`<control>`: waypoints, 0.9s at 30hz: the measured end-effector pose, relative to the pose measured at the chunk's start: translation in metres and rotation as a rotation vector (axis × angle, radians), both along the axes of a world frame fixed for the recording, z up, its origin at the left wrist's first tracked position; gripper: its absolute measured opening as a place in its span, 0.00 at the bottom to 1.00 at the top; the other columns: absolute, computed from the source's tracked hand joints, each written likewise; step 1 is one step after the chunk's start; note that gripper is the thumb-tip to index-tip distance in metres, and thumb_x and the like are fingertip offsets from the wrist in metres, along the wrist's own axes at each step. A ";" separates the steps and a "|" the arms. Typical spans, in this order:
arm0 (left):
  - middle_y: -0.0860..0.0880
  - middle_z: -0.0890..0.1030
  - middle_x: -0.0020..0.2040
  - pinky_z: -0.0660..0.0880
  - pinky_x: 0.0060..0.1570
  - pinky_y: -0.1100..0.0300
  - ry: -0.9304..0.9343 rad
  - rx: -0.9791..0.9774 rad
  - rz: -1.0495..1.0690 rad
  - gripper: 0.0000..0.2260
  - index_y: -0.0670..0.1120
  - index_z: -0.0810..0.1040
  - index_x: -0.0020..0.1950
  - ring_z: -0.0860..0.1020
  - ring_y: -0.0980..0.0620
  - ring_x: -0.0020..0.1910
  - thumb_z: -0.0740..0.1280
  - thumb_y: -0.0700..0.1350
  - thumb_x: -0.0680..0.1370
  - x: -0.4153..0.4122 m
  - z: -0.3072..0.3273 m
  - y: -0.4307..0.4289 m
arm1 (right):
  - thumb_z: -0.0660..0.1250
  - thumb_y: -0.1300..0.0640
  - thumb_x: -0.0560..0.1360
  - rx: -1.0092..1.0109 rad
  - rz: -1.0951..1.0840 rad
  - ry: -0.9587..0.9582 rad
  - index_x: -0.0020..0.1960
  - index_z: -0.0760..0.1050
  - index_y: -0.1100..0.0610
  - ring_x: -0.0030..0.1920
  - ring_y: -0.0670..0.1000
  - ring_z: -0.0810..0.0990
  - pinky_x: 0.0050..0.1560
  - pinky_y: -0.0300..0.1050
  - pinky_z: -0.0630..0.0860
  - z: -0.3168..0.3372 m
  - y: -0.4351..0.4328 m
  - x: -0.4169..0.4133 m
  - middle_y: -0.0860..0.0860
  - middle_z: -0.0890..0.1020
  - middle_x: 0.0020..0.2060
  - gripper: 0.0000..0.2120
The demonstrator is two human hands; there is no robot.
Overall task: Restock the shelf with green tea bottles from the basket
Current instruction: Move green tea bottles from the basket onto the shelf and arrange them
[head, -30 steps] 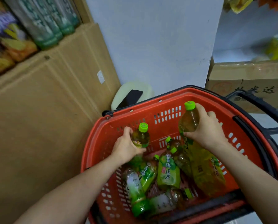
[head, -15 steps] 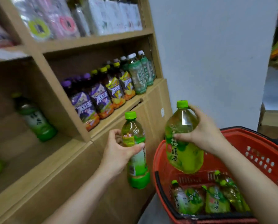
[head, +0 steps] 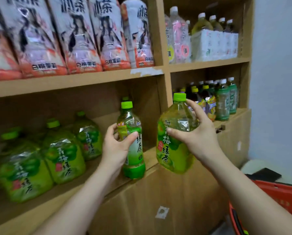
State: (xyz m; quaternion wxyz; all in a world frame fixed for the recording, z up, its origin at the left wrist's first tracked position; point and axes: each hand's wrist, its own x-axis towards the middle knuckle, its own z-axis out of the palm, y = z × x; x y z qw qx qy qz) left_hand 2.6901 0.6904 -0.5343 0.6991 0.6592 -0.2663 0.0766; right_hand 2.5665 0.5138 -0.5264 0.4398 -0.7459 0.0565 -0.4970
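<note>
Care with placement: left grip [head: 116, 150] clamps the slim bottle [head: 136, 150], right grip [head: 198, 136] the wide bottle [head: 170, 150], both just before the lower shelf [head: 63, 190]; seat each upright beside the shelved green tea [head: 63, 155], labels outward

Centre frame, I see the left hand [head: 118, 148] wrapped round a slim clear plastic green tea bottle with a lime cap [head: 133, 150]. It is upright at the brown cardboard shelf's [head: 150, 158] front edge (touching or not, I cannot tell). Just right, the right hand [head: 198, 134] grips a squat, wide green-labelled bottle [head: 172, 150] at its shoulder. Similar wide bottles [head: 63, 155] stand lower left, and a red plastic basket [head: 281, 195] shows lower right.
</note>
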 end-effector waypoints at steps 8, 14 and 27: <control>0.48 0.79 0.60 0.75 0.60 0.46 0.153 0.207 0.038 0.31 0.53 0.61 0.71 0.79 0.47 0.56 0.70 0.56 0.72 0.063 -0.015 0.015 | 0.80 0.52 0.61 -0.095 0.089 0.076 0.68 0.67 0.43 0.60 0.48 0.74 0.63 0.50 0.73 -0.021 0.041 0.058 0.48 0.75 0.58 0.40; 0.47 0.67 0.73 0.66 0.67 0.42 0.093 0.470 0.120 0.36 0.59 0.53 0.75 0.68 0.42 0.69 0.68 0.60 0.73 0.081 -0.001 0.007 | 0.79 0.50 0.61 0.025 0.371 0.191 0.70 0.64 0.39 0.62 0.45 0.76 0.64 0.51 0.74 -0.024 0.031 0.056 0.46 0.77 0.63 0.42; 0.60 0.71 0.66 0.68 0.61 0.63 -0.117 0.397 -0.103 0.34 0.59 0.54 0.76 0.70 0.61 0.64 0.65 0.41 0.76 0.008 -0.041 0.007 | 0.63 0.30 0.68 -0.133 -0.093 0.565 0.76 0.40 0.49 0.65 0.60 0.71 0.62 0.54 0.71 -0.021 0.069 0.069 0.58 0.67 0.69 0.50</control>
